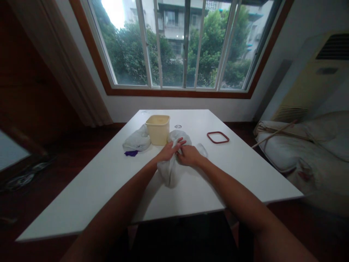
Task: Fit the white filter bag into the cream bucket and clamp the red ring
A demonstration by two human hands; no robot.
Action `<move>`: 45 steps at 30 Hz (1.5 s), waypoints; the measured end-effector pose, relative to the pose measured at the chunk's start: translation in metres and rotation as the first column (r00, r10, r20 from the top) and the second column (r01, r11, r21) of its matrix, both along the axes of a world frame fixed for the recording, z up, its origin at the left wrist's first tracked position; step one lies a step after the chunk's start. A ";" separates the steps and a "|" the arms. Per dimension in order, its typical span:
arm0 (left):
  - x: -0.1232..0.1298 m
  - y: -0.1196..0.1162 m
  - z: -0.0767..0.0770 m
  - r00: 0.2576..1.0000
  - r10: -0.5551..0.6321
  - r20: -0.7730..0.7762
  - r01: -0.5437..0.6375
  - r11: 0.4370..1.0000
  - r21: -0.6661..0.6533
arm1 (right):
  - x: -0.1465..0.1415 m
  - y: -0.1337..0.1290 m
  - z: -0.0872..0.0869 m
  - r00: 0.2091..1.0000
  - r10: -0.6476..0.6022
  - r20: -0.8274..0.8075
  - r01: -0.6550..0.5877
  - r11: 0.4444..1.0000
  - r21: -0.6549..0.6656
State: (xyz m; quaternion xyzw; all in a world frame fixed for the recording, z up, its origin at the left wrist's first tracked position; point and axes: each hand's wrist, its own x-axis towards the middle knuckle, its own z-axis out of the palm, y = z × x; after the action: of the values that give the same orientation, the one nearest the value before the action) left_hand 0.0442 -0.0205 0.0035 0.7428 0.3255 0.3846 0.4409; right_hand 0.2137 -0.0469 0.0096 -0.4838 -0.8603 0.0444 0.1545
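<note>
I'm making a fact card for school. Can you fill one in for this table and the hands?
Left hand: on a bunched white plastic bag
Right hand: gripping the same bag
Behind, to the left: cream square tub
Left of tub: another white bag, purple piece at its near edge
Farther right: red-brown square ring
Table: white

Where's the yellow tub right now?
In the head view, the yellow tub stands left of centre on the white table, between a white bag on its left and another bag in the right hand.
</note>
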 end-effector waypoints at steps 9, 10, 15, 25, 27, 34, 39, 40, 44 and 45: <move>-0.004 -0.006 -0.006 0.814 0.114 -0.570 0.028 0.972 0.234 | 0.038 0.004 0.016 0.855 0.230 -0.465 -0.318 0.940 -0.120; -0.003 -0.007 -0.005 0.765 0.174 -0.620 0.002 0.962 0.274 | 0.039 0.003 0.018 0.842 0.245 -0.480 -0.329 0.939 -0.099; 0.002 -0.008 0.005 0.549 0.352 -0.758 0.042 0.894 0.446 | 0.036 -0.004 0.025 0.854 0.355 -0.380 -0.330 0.935 0.131; 0.003 -0.013 0.027 0.497 0.533 -0.685 0.078 0.759 0.647 | 0.026 0.009 0.002 0.990 0.078 -0.114 -0.072 0.996 0.056; 0.004 -0.012 0.025 0.495 0.547 -0.675 0.054 0.756 0.652 | 0.016 0.017 -0.012 0.976 0.077 -0.205 -0.069 0.996 0.050; 0.000 -0.006 0.013 0.519 0.554 -0.652 0.036 0.747 0.664 | -0.004 0.031 -0.034 0.868 0.304 -0.393 -0.322 0.947 0.021; 0.004 -0.006 0.010 0.542 0.455 -0.706 0.145 0.777 0.612 | 0.016 0.016 -0.014 0.948 0.247 -0.202 -0.275 0.953 -0.128; 0.006 -0.007 0.009 0.552 0.426 -0.717 0.177 0.780 0.600 | 0.020 0.012 -0.008 0.965 0.216 -0.151 -0.239 0.958 -0.159; 0.013 -0.006 -0.002 0.547 0.341 -0.765 0.236 0.814 0.531 | 0.036 -0.003 0.018 0.998 0.060 0.031 -0.054 0.985 -0.162; 0.014 -0.006 -0.005 0.539 0.329 -0.776 0.231 0.827 0.512 | 0.039 -0.005 0.024 0.999 0.023 0.041 -0.018 0.993 -0.121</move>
State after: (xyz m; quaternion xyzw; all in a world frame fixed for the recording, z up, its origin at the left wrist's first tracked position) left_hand 0.0580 -0.0264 -0.0011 0.9179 0.3901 0.0702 -0.0200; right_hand 0.2524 -0.0520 0.0331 -0.4843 -0.8639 0.0875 0.1065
